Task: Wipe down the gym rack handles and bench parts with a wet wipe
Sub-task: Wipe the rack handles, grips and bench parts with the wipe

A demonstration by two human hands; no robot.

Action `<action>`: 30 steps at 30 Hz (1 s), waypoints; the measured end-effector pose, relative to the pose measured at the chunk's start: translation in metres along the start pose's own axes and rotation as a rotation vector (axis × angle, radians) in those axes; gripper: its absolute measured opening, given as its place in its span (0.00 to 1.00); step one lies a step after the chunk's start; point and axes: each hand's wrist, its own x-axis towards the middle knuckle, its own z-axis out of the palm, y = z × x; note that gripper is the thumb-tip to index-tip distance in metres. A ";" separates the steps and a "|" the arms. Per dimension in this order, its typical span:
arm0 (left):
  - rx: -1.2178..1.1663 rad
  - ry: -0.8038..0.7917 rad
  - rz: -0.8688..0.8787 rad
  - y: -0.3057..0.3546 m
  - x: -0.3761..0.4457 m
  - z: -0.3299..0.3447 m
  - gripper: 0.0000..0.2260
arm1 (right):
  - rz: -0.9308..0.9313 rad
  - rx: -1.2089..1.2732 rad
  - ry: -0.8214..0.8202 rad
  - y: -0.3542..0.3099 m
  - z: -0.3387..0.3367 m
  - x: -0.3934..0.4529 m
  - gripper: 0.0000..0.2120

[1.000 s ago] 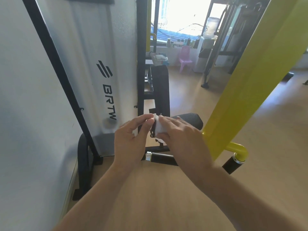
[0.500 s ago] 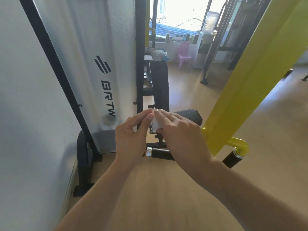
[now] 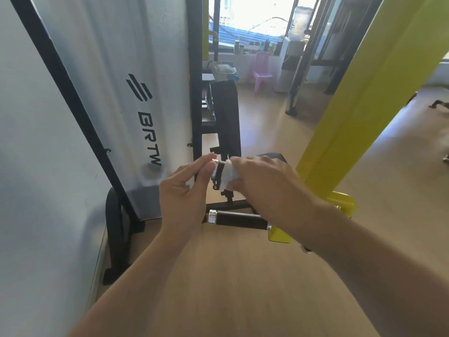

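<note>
Pale wood flooring (image 3: 243, 288) runs from the near edge to a bright window at the far end, where a pink chair (image 3: 261, 69) stands against the wall. On the left a white panel (image 3: 116, 81) marked BRTW leans in a black frame; on the right a yellow beam (image 3: 359, 93) slants across the view.

Between panel and beam the floor lies open, though the gap narrows toward the black bench pad (image 3: 274, 158) and the lower black handle (image 3: 238, 218) with its chrome cap.

The right hand (image 3: 264, 183) presses the white wet wipe (image 3: 228, 176) around a small chrome-tipped handle (image 3: 217, 164), its fingers closed over the cloth. The left hand (image 3: 187, 193) pinches the handle's tip between thumb and forefinger (the other fingers curl loosely inward), just beside the wipe.

Compared with a second ago, the hands sit slightly farther apart, so the handle's chrome end and black collar now show between them, and the wipe has slid to the right.
</note>
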 end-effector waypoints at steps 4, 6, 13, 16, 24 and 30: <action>0.055 -0.012 0.066 -0.001 -0.001 0.003 0.08 | 0.036 -0.290 0.006 0.004 0.004 -0.017 0.20; 0.026 -0.010 0.046 0.000 -0.001 0.003 0.08 | 0.062 -0.357 0.072 -0.003 0.022 -0.031 0.26; 0.040 0.030 0.014 0.000 -0.001 0.002 0.08 | -0.057 -0.051 0.313 -0.004 0.034 -0.027 0.25; 0.045 0.034 -0.002 0.001 -0.003 0.002 0.08 | 0.024 -0.175 0.346 0.009 0.028 -0.028 0.15; 0.016 0.004 -0.045 0.004 -0.001 0.001 0.08 | -0.116 -0.077 0.415 0.002 0.035 -0.018 0.19; 0.041 0.000 -0.055 0.005 0.000 -0.004 0.07 | 0.006 -0.218 0.369 0.004 0.034 -0.022 0.17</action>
